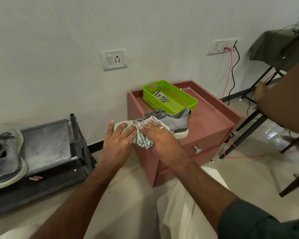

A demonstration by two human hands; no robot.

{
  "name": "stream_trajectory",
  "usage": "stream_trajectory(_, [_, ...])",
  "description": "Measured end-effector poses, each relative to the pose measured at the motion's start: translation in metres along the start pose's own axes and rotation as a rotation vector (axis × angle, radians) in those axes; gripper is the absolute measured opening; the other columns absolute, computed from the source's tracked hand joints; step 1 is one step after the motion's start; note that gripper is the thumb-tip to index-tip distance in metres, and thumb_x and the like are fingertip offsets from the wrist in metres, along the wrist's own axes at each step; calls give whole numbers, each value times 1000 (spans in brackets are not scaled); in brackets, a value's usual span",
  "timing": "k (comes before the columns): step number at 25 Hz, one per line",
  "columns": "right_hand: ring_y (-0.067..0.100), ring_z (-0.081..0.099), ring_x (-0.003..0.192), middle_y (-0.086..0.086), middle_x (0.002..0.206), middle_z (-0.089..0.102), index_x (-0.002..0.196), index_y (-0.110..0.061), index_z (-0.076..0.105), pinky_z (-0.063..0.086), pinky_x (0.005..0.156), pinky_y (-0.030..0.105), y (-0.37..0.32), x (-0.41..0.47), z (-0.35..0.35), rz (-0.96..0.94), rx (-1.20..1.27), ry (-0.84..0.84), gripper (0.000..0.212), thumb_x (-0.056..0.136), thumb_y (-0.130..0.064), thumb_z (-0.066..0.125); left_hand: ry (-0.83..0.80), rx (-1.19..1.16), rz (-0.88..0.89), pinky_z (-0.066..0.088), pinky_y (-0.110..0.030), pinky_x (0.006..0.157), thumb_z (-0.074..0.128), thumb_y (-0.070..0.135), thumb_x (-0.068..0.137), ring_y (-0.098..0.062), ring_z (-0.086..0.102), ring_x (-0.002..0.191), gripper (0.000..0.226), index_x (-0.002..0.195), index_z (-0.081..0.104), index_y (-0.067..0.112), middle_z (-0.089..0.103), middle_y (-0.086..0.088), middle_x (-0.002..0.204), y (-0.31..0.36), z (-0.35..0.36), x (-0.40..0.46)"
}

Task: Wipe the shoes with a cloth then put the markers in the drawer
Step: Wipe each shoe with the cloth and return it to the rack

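The right hand (pixel 160 135) is pressing the cloth (pixel 143 139) flat-fingered onto the shoe (pixel 175 120) at the cabinet's (pixel 212 121) front-left corner; the left hand (pixel 119 137), fingers straight, is probably steadying the toe, best kept firm.

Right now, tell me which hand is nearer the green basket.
Right. The right hand presses the cloth on the shoe's middle, below the green basket; the left hand covers the toe.

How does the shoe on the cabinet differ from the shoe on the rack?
The shoe on the cabinet lies side-on under both hands, with a striped cloth against it; the shoe on the rack sits untouched, its opening facing the camera. Both are grey, dark-laced, pale-soled.
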State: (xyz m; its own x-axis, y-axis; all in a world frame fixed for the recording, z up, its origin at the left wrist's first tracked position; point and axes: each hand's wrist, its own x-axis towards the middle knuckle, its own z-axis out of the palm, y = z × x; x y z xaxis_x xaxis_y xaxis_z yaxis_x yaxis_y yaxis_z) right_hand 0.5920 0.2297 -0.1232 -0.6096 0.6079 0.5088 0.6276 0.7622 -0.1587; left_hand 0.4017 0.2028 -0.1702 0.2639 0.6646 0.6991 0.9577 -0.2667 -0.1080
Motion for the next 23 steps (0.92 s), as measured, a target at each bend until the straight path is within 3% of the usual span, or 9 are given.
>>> stream_trajectory(2, [33,60,122,14,124,68,122,-4,69,46,108,42,13,-1,-3,77,-33,-30,51,77,-4,45,3,4,15,39,-64,109,64,10,83,-34,66,113,41,124,71,10,71,-8,125,-5,1,-5])
stream_trajectory(4, [31,55,129,10,130,65,125,-10,68,42,110,41,42,-10,-14,282,-66,-19,48,80,1,55,27,-2,31,37,-63,111,66,8,86,-35,64,116,43,128,68,10,69,-8,129,-6,1,-7])
stream_trajectory(7, [32,55,129,14,128,67,123,-11,69,41,111,40,73,-25,-32,481,-78,128,52,76,9,59,67,0,72,31,-60,116,69,1,85,-34,62,121,44,128,68,8,68,-10,131,-2,4,-5])
stream_trajectory(11, [31,55,127,17,130,65,124,-1,66,31,118,34,20,-11,-14,102,16,139,46,80,4,52,96,-15,72,30,-50,119,65,1,88,-33,64,121,33,121,71,5,70,-12,125,1,5,-3])
stream_trajectory(14, [33,62,119,18,121,69,119,1,69,40,111,37,-11,-6,-2,-63,-23,-4,54,78,-8,35,86,-30,109,35,-47,116,53,5,94,-34,66,117,30,117,72,2,72,-15,121,-3,5,-9])
stream_trajectory(17, [29,65,114,12,115,71,112,-5,72,47,106,39,25,-5,-11,139,-122,-16,42,82,-12,43,67,-33,121,36,-46,115,61,2,90,-33,65,120,37,127,69,3,69,-16,128,-11,8,-14])
stream_trajectory(20, [33,62,118,14,119,70,115,-6,72,48,104,42,58,-23,-34,444,-105,119,42,77,7,60,64,-47,126,36,-45,114,64,4,89,-33,64,120,38,127,69,4,69,-15,129,-9,8,-10])
stream_trajectory(23, [31,61,121,15,125,68,122,-3,69,42,110,42,38,-23,-28,245,-8,196,49,74,11,68,59,-47,83,37,-44,111,64,5,87,-33,67,115,36,122,72,5,71,-14,123,-9,7,-9])
